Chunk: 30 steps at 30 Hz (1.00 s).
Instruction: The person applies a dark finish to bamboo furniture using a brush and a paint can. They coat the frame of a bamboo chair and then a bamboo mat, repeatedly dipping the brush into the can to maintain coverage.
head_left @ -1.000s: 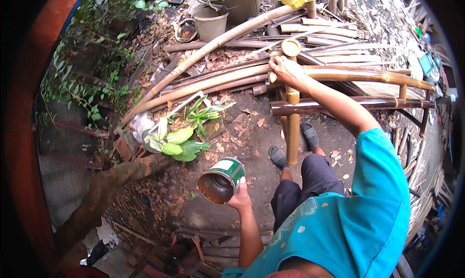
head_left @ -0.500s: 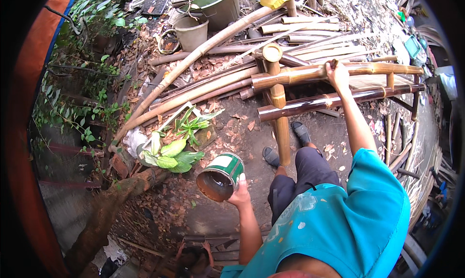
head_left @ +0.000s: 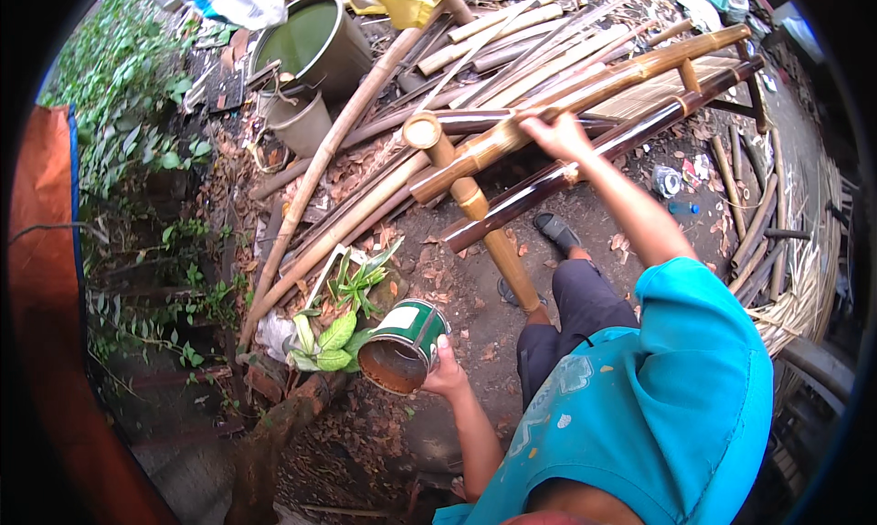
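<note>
My left hand (head_left: pixel 446 370) grips a green metal can (head_left: pixel 416 328) with a pale label. The can is tipped on its side, its open mouth showing a brown-stained inside. My right hand (head_left: pixel 555 134) is closed against the upper, lighter rail (head_left: pixel 630 75) of a glossy bamboo bench; whatever its fingers hold is hidden. Below runs a darker, shiny brown bamboo rail (head_left: pixel 521 207). A thick upright bamboo post (head_left: pixel 475 201) crosses both rails near their left ends. Slatted bamboo (head_left: pixel 639 95) shows between the rails.
Bamboo poles (head_left: pixel 521 41) lie piled beyond the bench. A large bucket (head_left: pixel 345 54) of greenish water and a smaller pail (head_left: pixel 301 127) stand at the far left. Leafy cuttings (head_left: pixel 333 333) lie near the can. A clear plastic cup (head_left: pixel 667 180) is on the ground at right.
My right hand has slid left along the upper rail. The view has turned, so the bench now slants more steeply. The can stays in my left hand, still tipped.
</note>
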Available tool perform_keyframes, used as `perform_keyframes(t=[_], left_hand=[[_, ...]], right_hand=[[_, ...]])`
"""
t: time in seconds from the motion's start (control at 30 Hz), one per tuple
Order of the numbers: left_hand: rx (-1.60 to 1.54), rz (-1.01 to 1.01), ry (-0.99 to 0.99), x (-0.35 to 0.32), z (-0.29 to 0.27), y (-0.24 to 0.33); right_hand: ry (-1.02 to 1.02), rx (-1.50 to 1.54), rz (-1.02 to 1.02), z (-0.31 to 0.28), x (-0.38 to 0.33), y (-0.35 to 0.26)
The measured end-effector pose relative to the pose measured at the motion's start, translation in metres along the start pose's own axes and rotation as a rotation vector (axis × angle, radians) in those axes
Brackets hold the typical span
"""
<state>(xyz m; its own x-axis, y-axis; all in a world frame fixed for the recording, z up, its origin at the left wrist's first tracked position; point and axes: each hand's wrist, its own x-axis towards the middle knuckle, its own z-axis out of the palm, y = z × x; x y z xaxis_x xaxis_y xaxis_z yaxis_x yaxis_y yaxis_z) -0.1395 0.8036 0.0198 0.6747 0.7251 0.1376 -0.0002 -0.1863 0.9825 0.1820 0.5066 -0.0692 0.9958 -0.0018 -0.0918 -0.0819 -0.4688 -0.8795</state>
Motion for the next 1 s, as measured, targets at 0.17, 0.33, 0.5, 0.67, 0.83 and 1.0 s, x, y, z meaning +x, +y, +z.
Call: perform_keyframes(t=[0.17,0.33,0.5,0.67,0.83,1.0], left_hand=[[-0.05,0.013,-0.08,-0.002,0.026,0.004],[0.062,-0.016,-0.19,0.002,0.051,-0.001],[0.038,0.131,-0.208,0.003,0.136,0.055],[0.09,0.156,-0.192,0.004,0.171,0.06],[0.103,0.149,-0.24,-0.005,0.204,0.079],[0.038,0.095,-0.196,-0.014,0.222,0.087]], right_hand=[[0.438,-0.302,0.006,-0.185,0.076,0.124],[0.511,-0.544,-0.322,-0.126,0.07,0.108],[-0.242,0.102,-0.234,-0.017,-0.037,0.005],[0.166,0.366,0.221,-0.152,0.022,0.094],[0.435,-0.702,0.3,-0.361,0.03,0.23],[0.47,-0.523,0.006,-0.306,-0.007,0.226]])
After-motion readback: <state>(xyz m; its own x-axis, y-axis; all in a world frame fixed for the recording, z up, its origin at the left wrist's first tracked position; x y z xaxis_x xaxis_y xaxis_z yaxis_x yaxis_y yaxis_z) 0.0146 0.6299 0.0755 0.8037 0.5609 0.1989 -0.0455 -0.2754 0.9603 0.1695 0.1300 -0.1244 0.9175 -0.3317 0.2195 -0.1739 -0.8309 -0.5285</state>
